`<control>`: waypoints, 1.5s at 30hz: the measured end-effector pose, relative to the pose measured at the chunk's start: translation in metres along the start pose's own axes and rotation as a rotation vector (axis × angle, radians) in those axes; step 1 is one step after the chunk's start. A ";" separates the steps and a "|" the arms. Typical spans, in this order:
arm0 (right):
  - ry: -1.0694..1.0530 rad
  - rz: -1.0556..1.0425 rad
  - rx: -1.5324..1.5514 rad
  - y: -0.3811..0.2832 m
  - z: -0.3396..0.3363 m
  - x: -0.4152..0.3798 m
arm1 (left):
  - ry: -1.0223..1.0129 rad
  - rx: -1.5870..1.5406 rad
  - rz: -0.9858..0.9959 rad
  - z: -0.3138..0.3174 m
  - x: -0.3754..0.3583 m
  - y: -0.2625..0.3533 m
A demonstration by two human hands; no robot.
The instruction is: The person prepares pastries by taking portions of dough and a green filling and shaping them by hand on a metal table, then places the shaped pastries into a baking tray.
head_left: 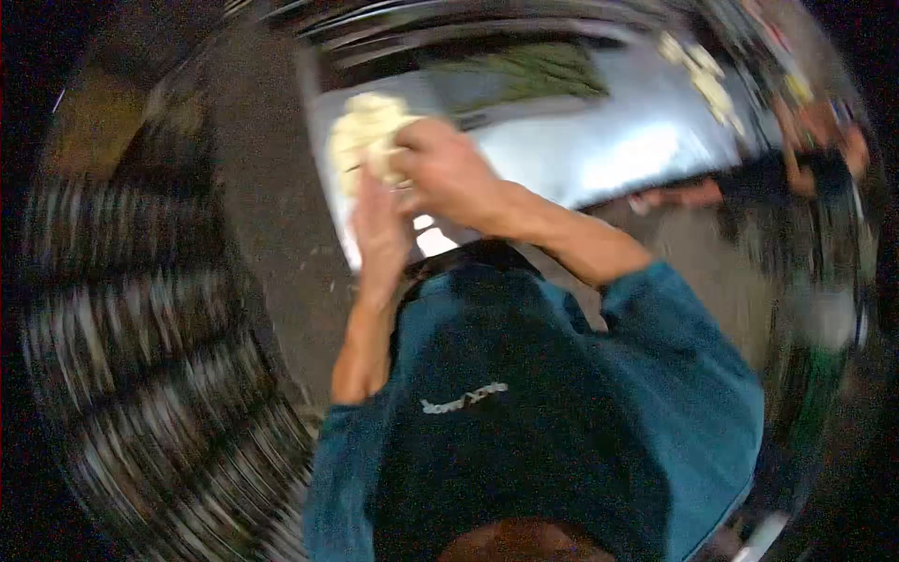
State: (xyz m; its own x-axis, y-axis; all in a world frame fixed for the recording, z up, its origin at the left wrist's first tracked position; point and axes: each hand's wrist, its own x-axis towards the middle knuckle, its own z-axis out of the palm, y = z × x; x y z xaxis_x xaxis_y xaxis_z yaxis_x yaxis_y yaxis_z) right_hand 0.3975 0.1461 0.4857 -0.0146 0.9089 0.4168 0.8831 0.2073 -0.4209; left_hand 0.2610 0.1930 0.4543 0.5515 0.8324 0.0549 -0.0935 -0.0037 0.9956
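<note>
A pale yellow heap of soft, dough-like pieces (365,126) lies at the left end of a shiny metal table. My right hand (445,173) is at the heap's right side, its fingers curled inward around something small and pale. Just below the heap, my left hand (377,225) points up toward it, with its fingertips close to my right hand's fingers. Motion blur smears the left fingers, and I cannot tell what sits between the two hands.
On the metal table (534,150), a green mat or cloth (524,75) lies at the back. More pale pieces (702,80) form a line at the right end. Another person's arm (679,195) reaches in at the right. Ribbed dark stacks (122,318) stand at the left.
</note>
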 end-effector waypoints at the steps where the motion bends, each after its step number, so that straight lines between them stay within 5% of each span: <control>1: 0.015 -0.050 0.040 0.000 -0.010 0.003 | 0.091 0.146 0.041 -0.004 -0.003 -0.002; 4: -0.012 0.069 0.231 -0.006 -0.020 0.010 | 0.192 0.317 0.566 -0.015 0.023 -0.022; 5: -0.028 0.141 0.271 -0.012 -0.025 0.014 | 0.300 0.737 0.693 -0.001 0.027 0.003; 7: 0.031 0.142 0.225 -0.011 -0.033 0.016 | 0.285 0.405 0.291 0.005 0.035 0.006; 8: 0.137 0.031 0.245 -0.004 -0.031 0.021 | 0.282 0.410 0.291 0.011 0.040 0.009; 10: 0.214 -0.102 0.229 0.009 -0.024 0.020 | 0.256 -0.499 -0.105 0.025 0.045 0.013; 15: 0.211 -0.125 0.139 0.021 0.002 -0.010 | 0.189 -0.547 -0.236 0.031 0.066 -0.017; 17: 0.211 -0.087 0.178 0.023 0.004 -0.023 | 0.264 -0.184 -0.439 0.045 0.063 -0.001; 19: 0.138 -0.128 0.125 0.045 0.000 -0.018 | 0.260 -0.167 -0.449 0.047 0.068 -0.010; 21: 0.132 0.068 0.353 0.052 -0.003 -0.007 | 0.144 -0.495 -0.282 0.039 0.069 -0.022; 27: 0.098 0.294 0.453 0.057 0.009 0.010 | 0.142 -0.058 -0.097 0.025 0.061 -0.039; 29: 0.068 0.425 0.624 0.051 0.013 0.014 | 0.180 -0.192 -0.115 0.029 0.056 -0.016; 31: 0.175 0.181 0.205 0.023 0.021 0.007 | 0.248 -0.323 -0.215 0.023 0.057 -0.022; 34: 0.351 -0.035 0.121 -0.007 0.034 -0.004 | 0.267 -0.434 -0.212 0.016 0.052 -0.024; 37: 0.192 0.099 0.204 0.002 0.031 -0.006 | 0.240 -0.410 -0.049 0.013 0.045 -0.037; 39: 0.049 0.315 0.342 0.011 0.023 0.005 | 0.197 -0.542 -0.191 0.002 0.036 -0.019; 41: 0.076 0.369 0.490 0.013 0.032 0.012 | 0.071 -0.230 -0.281 -0.010 0.035 -0.022; 45: 0.029 0.010 0.118 -0.008 0.049 -0.004 | 0.189 -0.279 -0.301 -0.013 0.045 -0.061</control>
State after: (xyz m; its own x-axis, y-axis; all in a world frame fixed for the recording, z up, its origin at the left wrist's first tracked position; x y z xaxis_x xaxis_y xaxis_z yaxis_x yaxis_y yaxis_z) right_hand 0.3674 0.1587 0.4483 0.0089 0.9005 0.4348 0.8216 0.2413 -0.5164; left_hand 0.2810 0.2377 0.3950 0.4300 0.8602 -0.2742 -0.1859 0.3816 0.9054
